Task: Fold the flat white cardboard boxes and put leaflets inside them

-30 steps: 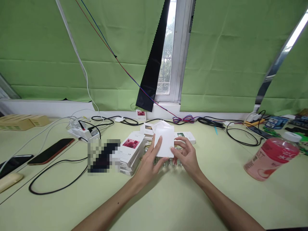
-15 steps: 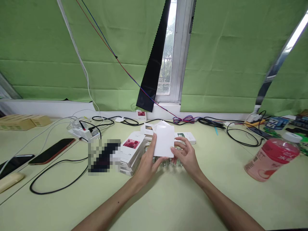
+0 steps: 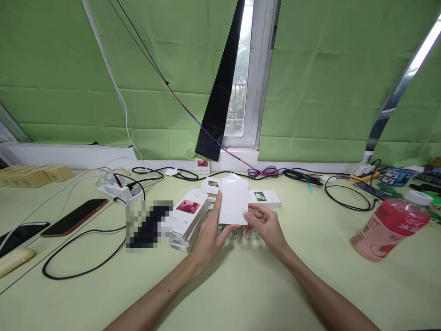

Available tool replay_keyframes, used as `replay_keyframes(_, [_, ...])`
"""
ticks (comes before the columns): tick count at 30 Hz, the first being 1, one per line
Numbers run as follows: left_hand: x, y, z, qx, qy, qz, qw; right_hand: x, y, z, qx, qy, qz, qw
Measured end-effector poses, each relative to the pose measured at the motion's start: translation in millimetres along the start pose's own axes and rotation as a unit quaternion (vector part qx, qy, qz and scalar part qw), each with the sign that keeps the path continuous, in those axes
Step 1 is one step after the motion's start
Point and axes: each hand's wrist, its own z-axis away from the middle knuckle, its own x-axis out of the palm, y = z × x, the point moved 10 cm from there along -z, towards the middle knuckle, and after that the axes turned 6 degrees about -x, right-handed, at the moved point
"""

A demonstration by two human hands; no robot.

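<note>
A plain white carton (image 3: 233, 202) is held upright over the table in front of me, its top end pointed like a raised flap. My left hand (image 3: 208, 232) grips its left edge and bottom, thumb underneath. On the right edge, my right hand (image 3: 267, 226) pinches the lower corner between thumb and fingers. Small clear glass bottles (image 3: 238, 232) stand behind and below the carton, partly hidden. To the left lies a stack of white boxes (image 3: 188, 216) with a pink flower picture. A white box with a white flower picture (image 3: 270, 198) lies behind my right hand.
A pink drink bottle (image 3: 389, 227) leans at the right. Phones (image 3: 76, 217), a power strip (image 3: 120, 188) and a looping black cable (image 3: 51, 277) lie at the left. More cables (image 3: 303, 176) run along the back edge below green blinds (image 3: 327, 82).
My right fingers, spread apart before, have closed in on the carton's right edge. The carton has shifted very slightly left.
</note>
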Motion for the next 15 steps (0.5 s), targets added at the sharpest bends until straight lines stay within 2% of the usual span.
replay_keyframes(11, [0.4, 3.6, -0.9, 0.013, -0.006, -0.011, 1.0, 2.8, -2.8, -0.3, -0.009, -0.027, 0.014, 0.999])
replay_keyframes(15, [0.8, 1.9, -0.9, -0.002, -0.011, -0.004, 1.0, 3.6, -6.1, 0.5, -0.019, -0.031, 0.024, 0.999])
